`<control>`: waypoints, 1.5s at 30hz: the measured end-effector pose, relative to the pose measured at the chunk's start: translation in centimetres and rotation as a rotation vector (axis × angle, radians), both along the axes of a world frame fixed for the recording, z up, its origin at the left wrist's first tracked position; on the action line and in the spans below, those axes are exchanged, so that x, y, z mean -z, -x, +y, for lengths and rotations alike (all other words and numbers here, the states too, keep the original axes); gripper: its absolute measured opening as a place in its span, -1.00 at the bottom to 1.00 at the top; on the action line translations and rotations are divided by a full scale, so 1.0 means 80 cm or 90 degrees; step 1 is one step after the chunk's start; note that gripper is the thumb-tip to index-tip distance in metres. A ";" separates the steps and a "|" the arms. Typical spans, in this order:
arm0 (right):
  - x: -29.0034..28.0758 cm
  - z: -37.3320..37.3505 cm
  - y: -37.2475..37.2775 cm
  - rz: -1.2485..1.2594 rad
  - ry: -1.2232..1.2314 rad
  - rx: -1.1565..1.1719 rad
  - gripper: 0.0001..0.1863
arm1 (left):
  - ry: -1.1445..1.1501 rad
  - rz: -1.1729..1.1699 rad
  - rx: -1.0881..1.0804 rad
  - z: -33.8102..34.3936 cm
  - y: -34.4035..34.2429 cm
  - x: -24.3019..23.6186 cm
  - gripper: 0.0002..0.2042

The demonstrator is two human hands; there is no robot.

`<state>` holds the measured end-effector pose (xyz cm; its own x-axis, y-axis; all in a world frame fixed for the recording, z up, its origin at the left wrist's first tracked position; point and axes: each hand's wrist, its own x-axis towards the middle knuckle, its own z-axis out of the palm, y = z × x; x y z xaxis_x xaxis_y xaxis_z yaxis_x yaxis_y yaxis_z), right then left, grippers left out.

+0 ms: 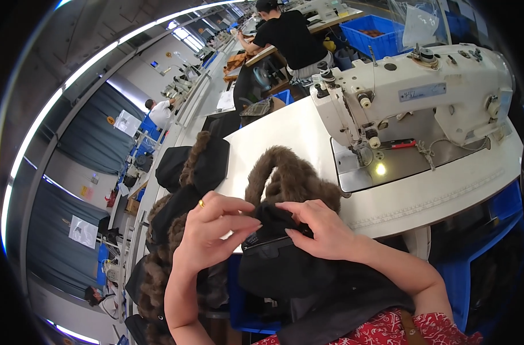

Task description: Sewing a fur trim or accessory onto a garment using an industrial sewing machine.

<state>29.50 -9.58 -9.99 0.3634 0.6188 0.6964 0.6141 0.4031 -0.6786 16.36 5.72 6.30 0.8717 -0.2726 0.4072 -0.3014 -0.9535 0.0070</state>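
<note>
A black fabric piece (282,270) with a zipper and thick brown fur trim (293,172) lies before me at the table's near edge. It looks like a hood or cap, but I cannot tell which. My right hand (322,230) grips its black cloth just above the zipper, thumb below and fingers on top. At the left side of the same cloth, my left hand (216,230), with a yellow ring, has thumb and fingertips drawn together in a pinch. Whatever lies between those fingertips is too small to make out.
A white sewing machine (411,95) stands at right, its lamp lit, with a red-handled tool (398,144) on its bed. More fur-trimmed black pieces (210,164) pile up on the left. Blue bins (474,253) flank the table. A person in black (296,43) sits ahead.
</note>
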 end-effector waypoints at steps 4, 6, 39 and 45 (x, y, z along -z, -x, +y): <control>0.001 -0.011 -0.014 -0.001 0.023 -0.030 -0.42 | -0.166 0.049 0.061 -0.016 -0.016 0.000 -0.67; 0.000 -0.018 -0.024 0.028 0.039 -0.115 -0.38 | -0.192 0.060 0.065 -0.024 -0.023 -0.003 -0.67; -0.029 -0.063 -0.074 -0.082 -0.041 -0.201 -0.58 | -0.216 0.295 0.142 -0.059 -0.045 -0.024 -0.73; -0.019 -0.079 -0.062 -0.079 -0.003 -0.193 -0.53 | -0.206 0.322 0.125 -0.073 -0.037 -0.016 -0.86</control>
<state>34.49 -15.92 -8.48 0.0748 0.6829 0.7267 0.5433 0.5832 -0.6039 19.33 -0.11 7.55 0.8560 -0.4873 -0.1725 -0.5058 -0.8585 -0.0849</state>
